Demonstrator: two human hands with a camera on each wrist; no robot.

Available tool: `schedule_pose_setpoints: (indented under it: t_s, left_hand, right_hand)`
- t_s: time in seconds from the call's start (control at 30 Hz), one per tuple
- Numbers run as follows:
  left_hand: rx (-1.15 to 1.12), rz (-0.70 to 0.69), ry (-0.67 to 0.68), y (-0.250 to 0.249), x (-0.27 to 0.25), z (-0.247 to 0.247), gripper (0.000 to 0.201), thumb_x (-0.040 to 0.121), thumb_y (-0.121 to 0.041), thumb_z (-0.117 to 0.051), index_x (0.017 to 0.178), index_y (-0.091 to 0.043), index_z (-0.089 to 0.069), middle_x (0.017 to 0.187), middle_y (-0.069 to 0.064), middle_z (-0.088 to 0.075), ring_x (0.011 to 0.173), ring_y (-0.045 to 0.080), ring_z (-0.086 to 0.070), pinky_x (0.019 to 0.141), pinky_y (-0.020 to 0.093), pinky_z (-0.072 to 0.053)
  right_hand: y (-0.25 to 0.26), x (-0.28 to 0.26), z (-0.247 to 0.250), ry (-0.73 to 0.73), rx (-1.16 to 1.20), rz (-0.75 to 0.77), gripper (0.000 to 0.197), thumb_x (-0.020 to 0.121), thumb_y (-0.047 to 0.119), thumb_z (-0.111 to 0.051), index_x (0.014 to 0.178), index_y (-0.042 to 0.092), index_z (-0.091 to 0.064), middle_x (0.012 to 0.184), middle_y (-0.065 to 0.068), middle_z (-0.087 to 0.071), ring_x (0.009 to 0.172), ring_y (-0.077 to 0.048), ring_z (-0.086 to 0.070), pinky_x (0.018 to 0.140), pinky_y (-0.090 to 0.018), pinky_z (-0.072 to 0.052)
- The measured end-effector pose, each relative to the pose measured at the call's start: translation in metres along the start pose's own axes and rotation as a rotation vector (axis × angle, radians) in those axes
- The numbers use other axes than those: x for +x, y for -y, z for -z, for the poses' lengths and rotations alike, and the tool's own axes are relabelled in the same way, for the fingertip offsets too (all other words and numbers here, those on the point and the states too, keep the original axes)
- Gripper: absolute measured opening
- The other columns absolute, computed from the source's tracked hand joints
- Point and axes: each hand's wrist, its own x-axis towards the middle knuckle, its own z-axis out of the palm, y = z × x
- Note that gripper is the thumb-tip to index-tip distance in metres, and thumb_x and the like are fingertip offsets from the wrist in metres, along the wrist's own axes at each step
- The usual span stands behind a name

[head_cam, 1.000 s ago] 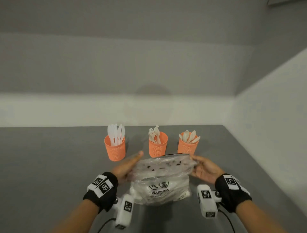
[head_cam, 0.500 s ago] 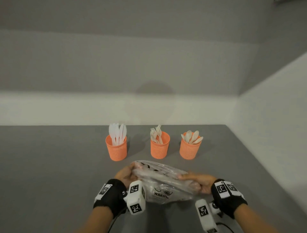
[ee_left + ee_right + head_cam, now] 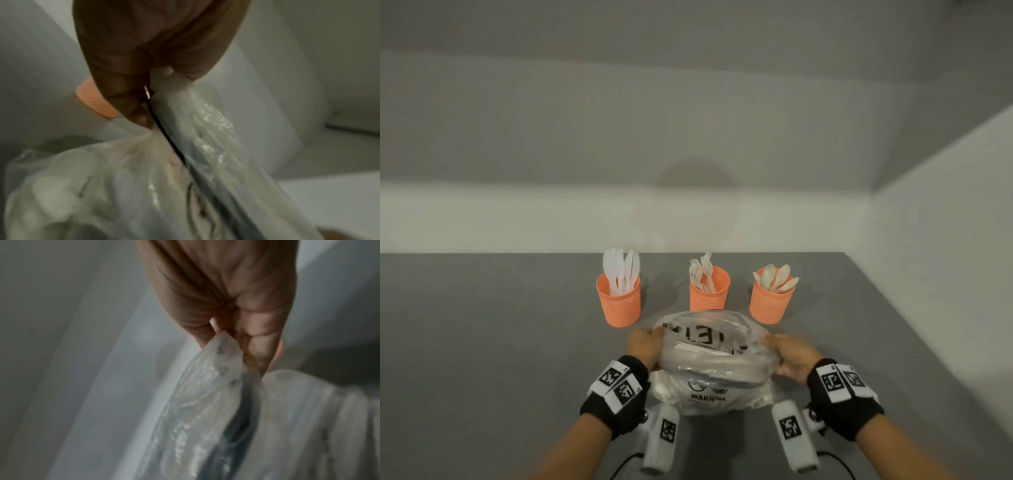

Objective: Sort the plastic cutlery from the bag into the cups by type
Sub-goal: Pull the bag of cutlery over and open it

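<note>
A clear plastic bag (image 3: 714, 359) with black print and a WARNING label lies on the grey table (image 3: 482, 342) in front of me, pale cutlery faintly visible inside. My left hand (image 3: 645, 346) pinches the bag's left top corner (image 3: 164, 91). My right hand (image 3: 789, 358) pinches its right top corner (image 3: 225, 344). Behind the bag stand three orange cups: the left cup (image 3: 619, 303) holds white knives, the middle cup (image 3: 709, 289) forks, the right cup (image 3: 770, 301) spoons. An orange cup (image 3: 93, 100) shows behind my left fingers in the left wrist view.
A pale wall runs along the table's far edge and another wall (image 3: 945, 240) closes off the right side. Bare grey tabletop stretches to the left of the cups.
Both hands drew the bag's top toward me and folded it down, then lifted and spread it again; now each hand pinches one top corner and the print faces up.
</note>
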Motion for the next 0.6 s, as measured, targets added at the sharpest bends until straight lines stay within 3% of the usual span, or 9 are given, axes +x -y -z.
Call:
schedule_pose_setpoints:
  t_s: [0.1, 0.17, 0.27, 0.33, 0.37, 0.47, 0.5, 0.53, 0.6]
  left_hand:
    - [-0.338, 0.292, 0.155, -0.009, -0.004, 0.010, 0.027, 0.096, -0.020, -0.047, 0.090, 0.003, -0.060, 0.075, 0.020, -0.066, 0.060, 0.030, -0.064, 0.046, 0.036, -0.055]
    - [-0.433, 0.404, 0.196, -0.013, -0.004, 0.013, 0.029, 0.097, -0.019, -0.045, 0.085, 0.004, -0.059, 0.060, 0.022, -0.066, 0.046, 0.031, -0.064, 0.037, 0.039, -0.052]
    - [-0.538, 0.404, 0.287, -0.014, -0.007, 0.012, 0.026, 0.096, -0.015, -0.045, 0.105, 0.004, -0.061, 0.080, 0.025, -0.067, 0.068, 0.037, -0.067, 0.055, 0.048, -0.055]
    - [-0.585, 0.357, 0.358, -0.013, -0.009, 0.011, 0.024, 0.093, -0.007, -0.044, 0.093, 0.006, -0.064, 0.077, 0.025, -0.068, 0.062, 0.038, -0.068, 0.050, 0.049, -0.056]
    - [-0.570, 0.342, 0.345, -0.011, -0.006, 0.012, 0.024, 0.091, -0.002, -0.042, 0.086, 0.007, -0.064, 0.072, 0.025, -0.068, 0.057, 0.037, -0.068, 0.047, 0.050, -0.055]
    - [-0.390, 0.323, 0.189, -0.004, -0.004, 0.009, 0.023, 0.091, -0.002, -0.039, 0.083, 0.005, -0.060, 0.060, 0.023, -0.066, 0.047, 0.033, -0.065, 0.043, 0.041, -0.055]
    - [-0.304, 0.267, 0.118, -0.001, -0.003, 0.006, 0.025, 0.095, -0.010, -0.040, 0.094, 0.004, -0.060, 0.069, 0.023, -0.067, 0.057, 0.033, -0.066, 0.051, 0.040, -0.057]
    - [-0.197, 0.171, 0.039, 0.003, 0.001, 0.003, 0.033, 0.098, -0.022, -0.038, 0.109, 0.004, -0.056, 0.087, 0.024, -0.067, 0.075, 0.035, -0.067, 0.068, 0.042, -0.057]
    - [0.105, -0.144, -0.056, 0.006, 0.001, 0.001, 0.047, 0.097, -0.037, -0.039, 0.127, 0.000, -0.044, 0.123, 0.021, -0.055, 0.109, 0.034, -0.056, 0.097, 0.043, -0.045]
  right_hand:
    - [0.011, -0.005, 0.007, 0.091, 0.360, -0.124, 0.018, 0.095, 0.012, -0.045, 0.090, 0.001, -0.058, 0.066, -0.016, -0.070, 0.051, -0.025, -0.068, 0.044, -0.034, -0.056]
    - [0.013, -0.007, 0.008, 0.078, 0.473, -0.157, 0.021, 0.098, 0.012, -0.040, 0.093, 0.000, -0.057, 0.063, -0.021, -0.069, 0.050, -0.029, -0.068, 0.039, -0.038, -0.054]
    - [0.009, -0.010, 0.002, 0.156, 0.502, -0.152, 0.034, 0.097, 0.011, -0.031, 0.094, -0.006, -0.061, 0.077, -0.027, -0.069, 0.062, -0.035, -0.070, 0.047, -0.045, -0.057]
    - [0.006, -0.011, -0.002, 0.166, 0.440, -0.145, 0.037, 0.092, 0.014, -0.035, 0.086, -0.005, -0.066, 0.078, -0.024, -0.070, 0.066, -0.034, -0.070, 0.054, -0.041, -0.058]
    - [0.003, -0.009, -0.002, 0.138, 0.389, -0.150, 0.036, 0.092, 0.016, -0.037, 0.082, -0.003, -0.066, 0.072, -0.020, -0.071, 0.061, -0.031, -0.070, 0.050, -0.036, -0.058]
    - [-0.005, -0.008, -0.004, 0.051, 0.274, -0.113, 0.036, 0.096, 0.028, -0.038, 0.080, 0.004, -0.061, 0.055, -0.009, -0.069, 0.045, -0.019, -0.066, 0.039, -0.023, -0.051]
    - [-0.007, -0.009, -0.005, 0.048, 0.234, -0.110, 0.039, 0.095, 0.037, -0.040, 0.082, 0.006, -0.059, 0.055, -0.008, -0.069, 0.044, -0.017, -0.065, 0.038, -0.021, -0.050]
    - [-0.008, -0.010, -0.006, 0.053, 0.179, -0.104, 0.047, 0.089, 0.051, -0.044, 0.084, 0.007, -0.059, 0.058, -0.008, -0.069, 0.046, -0.016, -0.065, 0.040, -0.020, -0.049]
    - [-0.008, -0.009, -0.006, 0.025, -0.090, -0.016, 0.065, 0.072, 0.074, -0.048, 0.093, 0.013, -0.056, 0.084, -0.009, -0.067, 0.067, -0.018, -0.065, 0.058, -0.024, -0.053]
